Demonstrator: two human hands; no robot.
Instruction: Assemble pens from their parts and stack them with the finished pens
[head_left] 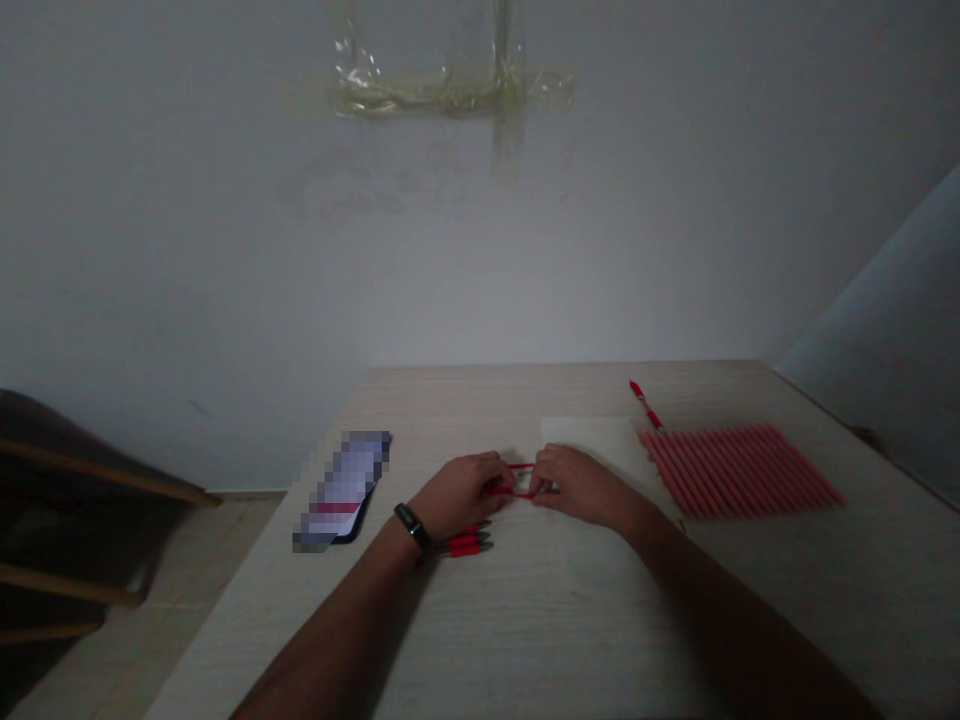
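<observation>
Both my hands meet at the middle of a pale wooden table [570,620]. My left hand [461,492], with a black band on its wrist, is closed around a red pen part [517,478]. My right hand [577,486] pinches the other end of that red pen piece. Three red pens with grey tips [469,541] lie on the table just below my left hand. A row of several red pen barrels [739,468] lies side by side to the right of my right hand.
A phone [343,488] lies at the table's left edge. A white sheet of paper [592,436] lies behind my right hand. A single red pen [646,404] lies farther back. A chair [67,500] stands at the left, and clear tape is stuck to the wall [450,90].
</observation>
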